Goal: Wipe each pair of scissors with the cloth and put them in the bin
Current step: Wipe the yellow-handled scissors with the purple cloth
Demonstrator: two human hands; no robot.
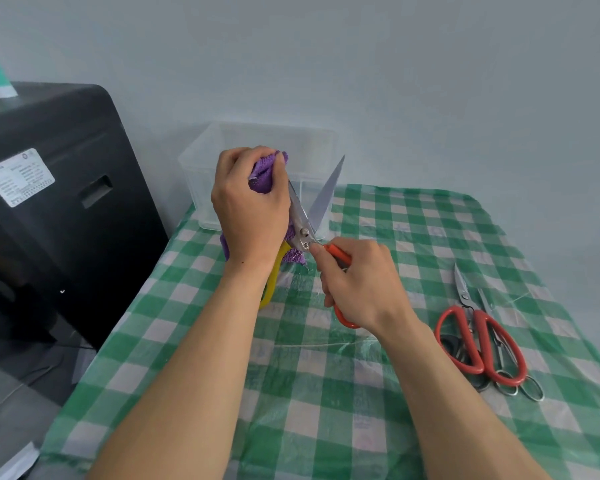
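The clear bin [201, 188] stands just behind your hands. Your left hand [250, 209] squeezes the purple cloth [262, 171] round one blade of the open scissors [321, 192]. Your right hand [357, 282] grips the orange handle [338, 252].

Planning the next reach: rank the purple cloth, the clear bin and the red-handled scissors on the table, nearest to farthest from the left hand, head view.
1. Purple cloth: in the left hand's grip.
2. Clear bin: just behind the hand.
3. Red-handled scissors: lying far off to the right.
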